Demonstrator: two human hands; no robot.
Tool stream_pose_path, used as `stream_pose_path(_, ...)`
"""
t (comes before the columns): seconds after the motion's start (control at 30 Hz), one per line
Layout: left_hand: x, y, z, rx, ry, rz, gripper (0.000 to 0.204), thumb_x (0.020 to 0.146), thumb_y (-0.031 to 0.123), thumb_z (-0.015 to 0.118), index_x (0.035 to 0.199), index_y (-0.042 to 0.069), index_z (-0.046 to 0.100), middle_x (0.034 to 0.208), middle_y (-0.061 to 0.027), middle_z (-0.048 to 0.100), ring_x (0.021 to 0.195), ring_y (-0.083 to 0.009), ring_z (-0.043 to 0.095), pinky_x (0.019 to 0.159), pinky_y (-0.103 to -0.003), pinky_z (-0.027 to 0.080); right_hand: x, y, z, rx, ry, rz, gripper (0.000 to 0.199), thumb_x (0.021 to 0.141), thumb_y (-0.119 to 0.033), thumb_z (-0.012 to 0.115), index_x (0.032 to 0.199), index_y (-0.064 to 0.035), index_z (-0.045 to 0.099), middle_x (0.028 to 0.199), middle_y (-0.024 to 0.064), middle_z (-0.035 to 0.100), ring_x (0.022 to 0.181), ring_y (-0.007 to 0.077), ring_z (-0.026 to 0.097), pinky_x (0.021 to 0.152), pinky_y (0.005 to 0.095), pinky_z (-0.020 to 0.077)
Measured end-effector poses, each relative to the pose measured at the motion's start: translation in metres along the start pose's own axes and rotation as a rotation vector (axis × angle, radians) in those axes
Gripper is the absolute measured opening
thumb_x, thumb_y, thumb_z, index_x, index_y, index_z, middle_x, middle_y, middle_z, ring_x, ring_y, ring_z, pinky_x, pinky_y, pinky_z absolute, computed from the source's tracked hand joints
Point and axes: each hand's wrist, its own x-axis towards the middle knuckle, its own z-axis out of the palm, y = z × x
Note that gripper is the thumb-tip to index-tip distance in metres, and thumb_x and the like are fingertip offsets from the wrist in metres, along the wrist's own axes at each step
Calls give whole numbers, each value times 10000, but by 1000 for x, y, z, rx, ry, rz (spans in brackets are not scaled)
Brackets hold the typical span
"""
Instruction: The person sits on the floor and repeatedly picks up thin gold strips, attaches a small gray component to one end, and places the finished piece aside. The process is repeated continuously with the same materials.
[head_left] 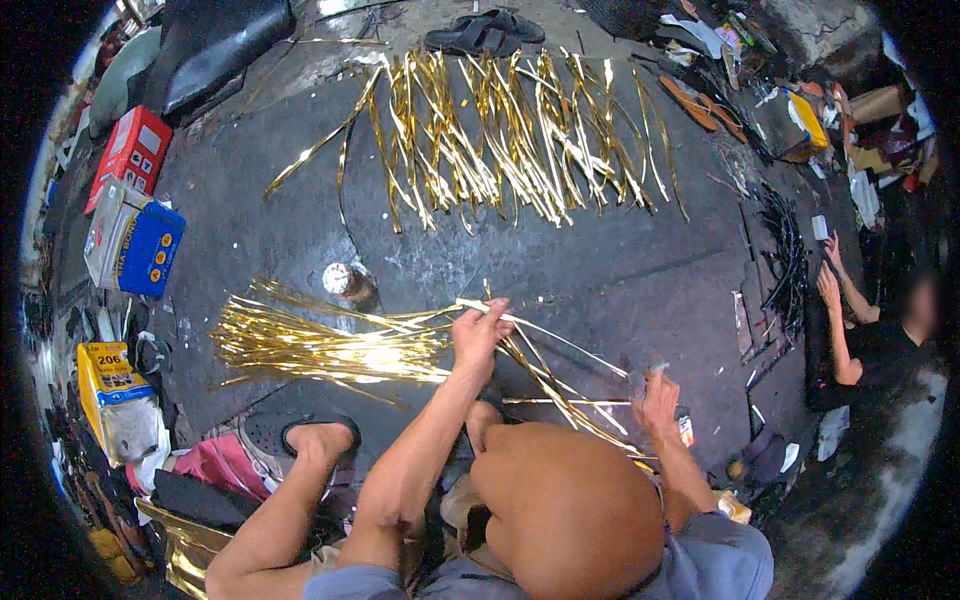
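"What's the left hand point(480, 335) doing?"
"At frame centre, its fingers are closed, pinching thin, shiny gold strips point(570, 345)."
"And the right hand point(656, 405)?"
"Right of centre, curled near the strips' ends; blurred, so I can't tell what it grips."
"Others?"
"A flat metallic-gold strip bundle point(330, 345), left of centre; a spread gold-strip row point(490, 150), upper centre."

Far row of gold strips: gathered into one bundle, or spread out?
Spread out: the gold strips lie side by side in a wide row, dark surface showing through gaps between them.
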Motion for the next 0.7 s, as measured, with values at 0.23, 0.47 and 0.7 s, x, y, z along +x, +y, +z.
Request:
stream_pose_path(0.23, -6, 14, -37, -16, 173, 211, 134, 892, 41, 702, 1023, 15, 692, 836, -63, 700, 665, -100, 653, 577, -208, 518, 109, -72, -8, -55, -50, -56, 772, 755, -323, 768, 1385, -6, 454, 1230, 243, 598, 1142, 433, 570, 990, 502, 448)
stream_pose_path(0.47, -40, 34, -24, 31, 80, 405, 119, 857, 35, 723, 973, 10, 718, 742, -18, 680, 673, -55, 614, 576, -213, 486, 160, -264, -20, 902, -124, -367, 510, 671, -137, 821, 1141, -15, 664, 986, 131, 684, 851, 270, 667, 741, 341, 524)
stream_pose_path(0.7, -69, 79, -44, -219, 228, 353, 128, 825, 24, 750, 933, -4, 687, 792, -46, 704, 677, -73, 642, 574, -225, 526, 171, -305, -31, 842, -167, -444, 295, 685, -118, 825, 941, -21, 716, 768, 52, 610, 667, 159, 561, 598, 308, 440)
